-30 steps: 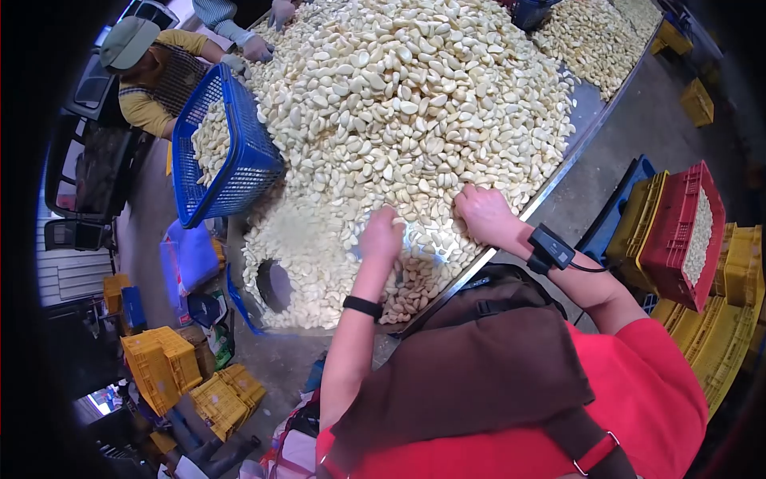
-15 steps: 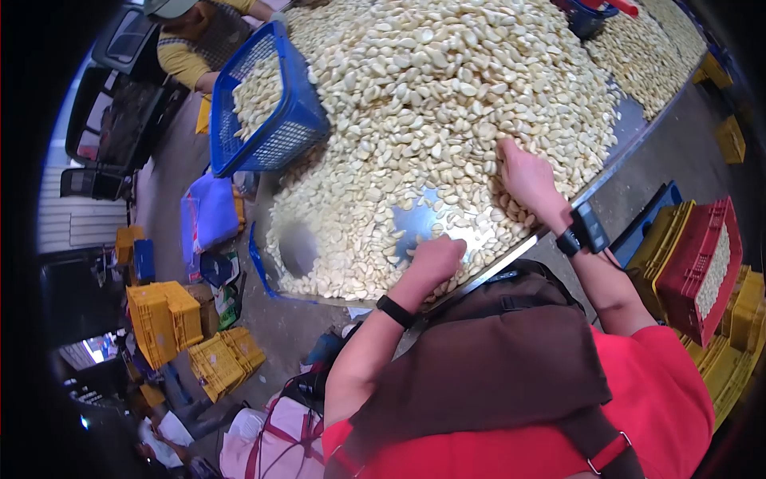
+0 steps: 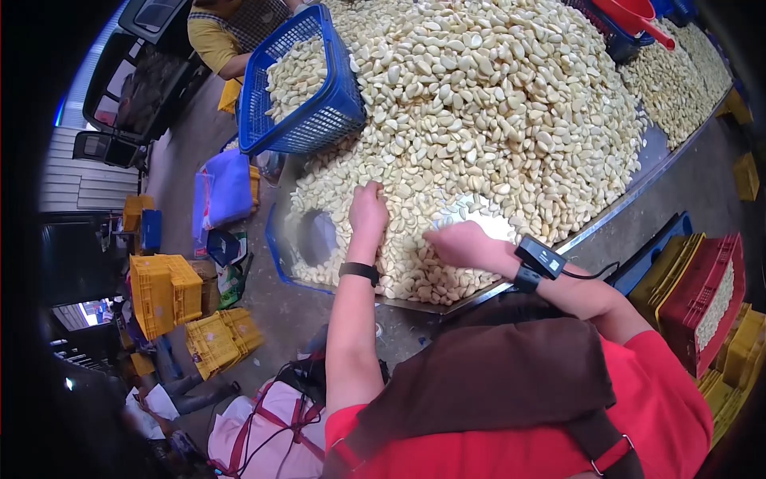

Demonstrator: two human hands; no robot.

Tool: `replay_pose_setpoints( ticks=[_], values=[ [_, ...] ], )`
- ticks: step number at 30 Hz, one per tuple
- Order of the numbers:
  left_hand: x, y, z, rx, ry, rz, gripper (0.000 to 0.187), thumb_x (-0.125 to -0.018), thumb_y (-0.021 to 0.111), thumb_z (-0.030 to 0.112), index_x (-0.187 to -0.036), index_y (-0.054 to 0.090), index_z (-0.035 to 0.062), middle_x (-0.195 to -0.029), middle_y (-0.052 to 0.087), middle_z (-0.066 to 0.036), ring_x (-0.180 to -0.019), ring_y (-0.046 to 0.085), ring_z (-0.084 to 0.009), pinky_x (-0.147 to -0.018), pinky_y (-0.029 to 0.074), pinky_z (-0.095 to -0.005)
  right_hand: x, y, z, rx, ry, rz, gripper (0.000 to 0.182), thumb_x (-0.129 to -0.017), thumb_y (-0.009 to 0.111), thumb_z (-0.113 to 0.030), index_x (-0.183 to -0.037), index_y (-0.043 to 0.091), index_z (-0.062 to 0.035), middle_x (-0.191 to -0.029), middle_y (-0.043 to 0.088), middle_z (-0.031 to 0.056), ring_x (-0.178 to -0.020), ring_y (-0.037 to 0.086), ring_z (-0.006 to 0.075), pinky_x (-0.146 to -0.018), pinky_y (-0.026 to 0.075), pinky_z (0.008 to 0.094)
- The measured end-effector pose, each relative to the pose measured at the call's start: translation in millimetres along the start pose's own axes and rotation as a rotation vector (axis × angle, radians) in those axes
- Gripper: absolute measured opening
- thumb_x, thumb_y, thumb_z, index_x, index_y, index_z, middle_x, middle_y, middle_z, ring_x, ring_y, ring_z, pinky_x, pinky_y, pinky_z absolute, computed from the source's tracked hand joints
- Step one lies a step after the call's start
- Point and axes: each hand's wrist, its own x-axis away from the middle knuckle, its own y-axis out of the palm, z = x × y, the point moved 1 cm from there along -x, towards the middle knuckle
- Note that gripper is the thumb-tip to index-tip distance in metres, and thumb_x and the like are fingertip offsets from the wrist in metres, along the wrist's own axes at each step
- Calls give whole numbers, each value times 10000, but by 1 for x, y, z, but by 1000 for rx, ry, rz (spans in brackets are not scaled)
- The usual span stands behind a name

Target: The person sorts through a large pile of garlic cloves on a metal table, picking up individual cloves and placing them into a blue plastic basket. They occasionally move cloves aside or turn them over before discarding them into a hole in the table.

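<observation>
A large heap of pale, flat, bean-like pieces (image 3: 479, 96) covers the metal table (image 3: 614, 209). My left hand (image 3: 369, 209) rests on the pieces left of centre, fingers curled in; what it holds, if anything, is hidden. My right hand (image 3: 467, 244) is nearer the table's front edge, fingers bent toward the left over the pieces, its grasp also hidden. A bright bare patch of metal (image 3: 487, 219) shows just behind my right hand. Beyond my left hand, a blue basket (image 3: 307, 120) holds more of the same pieces.
A person in yellow sleeves (image 3: 214, 44) stands behind the basket. A red scoop (image 3: 630, 16) lies at the back right. Yellow crates (image 3: 163, 295) stand on the floor at left; a red crate (image 3: 678, 299) of pieces stands at right. Someone in pink (image 3: 263, 423) is at lower left.
My left hand has moved away over the pieces, and my right hand has swept left and nearer my body. The bare metal patch has shifted right. The view has shifted slightly.
</observation>
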Motion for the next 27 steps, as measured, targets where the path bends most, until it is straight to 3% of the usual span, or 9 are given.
replay_pose_setpoints(
  ticks=[3, 5, 10, 12, 16, 19, 21, 23, 27],
  values=[
    [0, 16, -22, 188, -28, 7, 280, -787, 622, 97, -1066, 628, 107, -777, 593, -81, -770, 596, -247, -686, 480, -352, -32, -31, 14, 64, -141, 436, 112, -746, 546, -71, -851, 569, -39, -770, 587, 132, -723, 617, 307, -606, 500, 404],
    [4, 13, -29, 491, -116, -11, 331, -805, 597, 43, -1133, 621, 69, -651, 581, -8, -591, 507, -88, -548, 416, -231, -58, -32, 17, 106, -192, 479, 109, -752, 547, -75, -854, 564, -39, -780, 587, 129, -734, 618, 308, -618, 501, 402],
    [20, -35, -27, 1289, -464, -228, 354, -857, 564, 47, -1211, 553, 52, -770, 607, -46, -518, 401, -38, -411, 257, -178, -93, -9, 33, 154, -228, 469, 127, -767, 548, -102, -875, 568, -38, -778, 590, 148, -764, 623, 310, -645, 502, 401],
    [25, -45, -41, 1757, -455, -340, 315, -868, 539, 44, -1182, 541, 17, -882, 616, -89, -551, 485, -72, -421, 349, -181, -99, -2, 36, 140, -216, 454, 147, -783, 561, -129, -896, 580, -37, -778, 598, 161, -783, 623, 316, -653, 501, 399],
    [39, -67, -17, 1867, -525, -284, 156, -871, 545, 75, -1014, 567, 17, -895, 602, -95, -658, 612, -166, -526, 520, -243, -78, -31, 22, -565, 132, 159, 168, -847, 580, -188, -920, 563, -37, -708, 585, 107, -540, 576, 228, -496, 464, 369],
    [37, -38, -3, 1319, -453, -424, 209, -827, 640, 170, -992, 579, 58, -807, 588, -27, -652, 577, -125, -513, 472, -215, -60, -5, 49, -1372, 96, 66, 88, -855, 598, -103, -884, 551, -35, -636, 503, -10, -456, 409, 54, -403, 317, 216],
    [45, -6, 28, 880, 33, -239, 267, -798, 677, 207, -1006, 590, 64, -727, 550, 29, -650, 550, -97, -522, 440, -249, -44, -2, 56, -1464, 85, 19, 66, -847, 597, -83, -863, 550, -39, -626, 496, -15, -462, 413, 54, -401, 306, 217],
    [52, -8, 65, 686, 56, -399, 239, -800, 664, 212, -953, 589, 44, -716, 572, -35, -651, 580, -179, -559, 451, -328, -30, -4, 61, -1563, 74, -26, 50, -840, 595, -62, -841, 549, -44, -616, 490, -19, -468, 417, 53, -400, 296, 218],
    [57, -2, 94, 402, 239, -261, 220, -800, 632, 223, -860, 564, 22, -766, 585, -185, -722, 579, -375, -635, 463, -427, -14, -9, 69, -1411, 121, 171, 121, -816, 606, -40, -739, 520, -77, -598, 484, -23, -489, 411, 63, -434, 298, 215]
  ],
)
